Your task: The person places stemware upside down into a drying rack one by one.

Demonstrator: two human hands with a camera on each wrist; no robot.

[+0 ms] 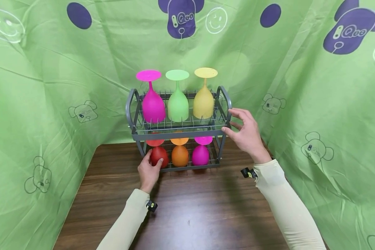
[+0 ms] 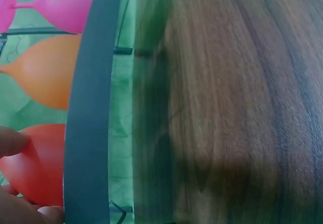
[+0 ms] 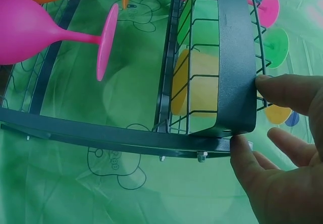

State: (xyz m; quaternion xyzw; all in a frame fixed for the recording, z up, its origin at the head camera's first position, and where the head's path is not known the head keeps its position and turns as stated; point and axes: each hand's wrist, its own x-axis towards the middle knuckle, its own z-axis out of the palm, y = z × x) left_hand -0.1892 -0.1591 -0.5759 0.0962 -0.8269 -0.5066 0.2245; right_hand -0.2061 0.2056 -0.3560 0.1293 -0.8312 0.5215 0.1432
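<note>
On the lower tier of a dark grey two-tier dish rack (image 1: 181,134), my left hand (image 1: 149,172) grips the bowl of an upside-down red goblet (image 1: 160,157). Thumb and fingers lie on opposite sides of the bowl, which the left wrist view shows behind the rack's front bar (image 2: 90,108). My right hand (image 1: 247,133) holds the upper tier's right front corner, thumb at the front and fingers along the side. Beside the red goblet stand an orange goblet (image 1: 180,156) and a magenta goblet (image 1: 200,155), both upside down.
Upside down on the upper tier are a magenta goblet (image 1: 153,106), a green goblet (image 1: 178,106) and a yellow goblet (image 1: 203,102). The rack stands at the back of a brown wooden table (image 1: 187,211). Green printed cloth (image 1: 112,62) hangs behind and on both sides.
</note>
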